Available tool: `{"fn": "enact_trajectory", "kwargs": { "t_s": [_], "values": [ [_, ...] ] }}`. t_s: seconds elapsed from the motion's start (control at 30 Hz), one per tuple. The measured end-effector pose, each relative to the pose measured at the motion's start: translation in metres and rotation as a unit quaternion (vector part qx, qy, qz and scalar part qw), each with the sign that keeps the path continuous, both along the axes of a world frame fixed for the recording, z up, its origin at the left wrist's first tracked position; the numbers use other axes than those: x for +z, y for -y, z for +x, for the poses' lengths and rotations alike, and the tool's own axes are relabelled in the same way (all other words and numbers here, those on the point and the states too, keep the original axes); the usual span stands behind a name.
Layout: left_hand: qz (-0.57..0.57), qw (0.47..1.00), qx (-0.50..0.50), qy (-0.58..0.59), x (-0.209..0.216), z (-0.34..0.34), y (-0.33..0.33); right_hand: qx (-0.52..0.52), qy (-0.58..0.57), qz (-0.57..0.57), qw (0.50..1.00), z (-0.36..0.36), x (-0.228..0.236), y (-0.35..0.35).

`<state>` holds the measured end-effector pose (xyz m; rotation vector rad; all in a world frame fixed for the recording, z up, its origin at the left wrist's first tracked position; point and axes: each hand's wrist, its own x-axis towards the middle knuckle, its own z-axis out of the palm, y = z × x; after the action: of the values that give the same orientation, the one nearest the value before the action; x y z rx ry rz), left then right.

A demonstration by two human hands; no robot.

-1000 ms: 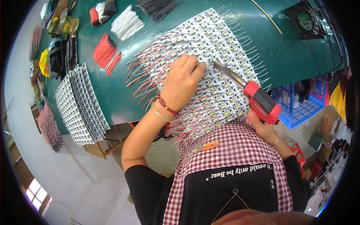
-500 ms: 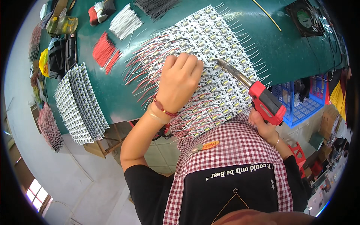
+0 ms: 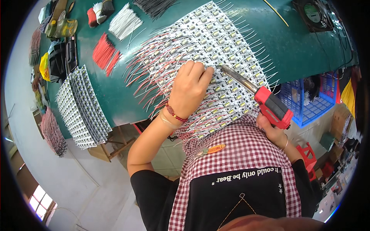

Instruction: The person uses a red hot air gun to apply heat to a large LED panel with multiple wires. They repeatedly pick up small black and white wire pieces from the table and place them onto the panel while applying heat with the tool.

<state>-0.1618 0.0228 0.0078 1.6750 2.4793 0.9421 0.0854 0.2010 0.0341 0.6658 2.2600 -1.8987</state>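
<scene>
A white sheet of small LED boards [image 3: 231,40] lies at the table's near edge, with red, white and black wires sticking out along its sides. My right hand [image 3: 271,129] is wrapped round the handle of a red and black soldering gun [image 3: 273,107]. Its metal tip points left and rests at the middle of the boards. Just left of that tip is my left hand [image 3: 190,86], over the wired rows with its fingers drawn together. What they pinch, if anything, is hidden.
Left of the sheet lie red wires [image 3: 105,53], white wires [image 3: 125,22] and black wires [image 3: 155,7]. More LED board sheets [image 3: 83,107] overhang the table's left edge. A small black fan [image 3: 313,16] stands far right, above a blue crate [image 3: 308,102].
My left hand has shifted slightly right and toward me. The soldering tip has moved a little left and nearer, and the board sheet has slid slightly left.
</scene>
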Motion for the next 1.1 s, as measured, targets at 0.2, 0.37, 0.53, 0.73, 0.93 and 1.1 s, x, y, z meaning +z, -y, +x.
{"fn": "enact_trajectory", "kwargs": {
  "t_s": [0.2, 0.37, 0.53, 0.73, 0.93, 1.1],
  "values": [
    [0.023, 1.0, 0.009, -0.014, -0.0011, 0.0014, -0.0033, 0.001, 0.014, 0.028, 0.999, 0.0001, -0.0057, -0.0044],
    [0.009, 1.0, -0.001, -0.019, 0.0044, -0.0002, -0.0059, 0.009, 0.0, 0.038, 0.999, 0.0005, -0.0067, -0.0039],
    [0.002, 1.0, -0.002, -0.021, 0.005, 0.0002, -0.0058, -0.009, -0.001, 0.002, 1.0, 0.0022, 0.001, 0.0009],
    [-0.004, 0.999, 0.0, -0.035, 0.0057, 0.0011, -0.0054, 0.017, 0.011, -0.001, 1.0, 0.0038, 0.0002, -0.0023],
    [0.006, 1.0, -0.003, -0.03, 0.0001, 0.0004, -0.0005, 0.035, -0.011, 0.021, 0.999, 0.0015, -0.0048, -0.0029],
    [0.001, 1.0, 0.002, -0.026, -0.0001, 0.0018, 0.0009, 0.042, 0.0, 0.027, 0.999, 0.0001, -0.0037, -0.0025]
  ]
}}
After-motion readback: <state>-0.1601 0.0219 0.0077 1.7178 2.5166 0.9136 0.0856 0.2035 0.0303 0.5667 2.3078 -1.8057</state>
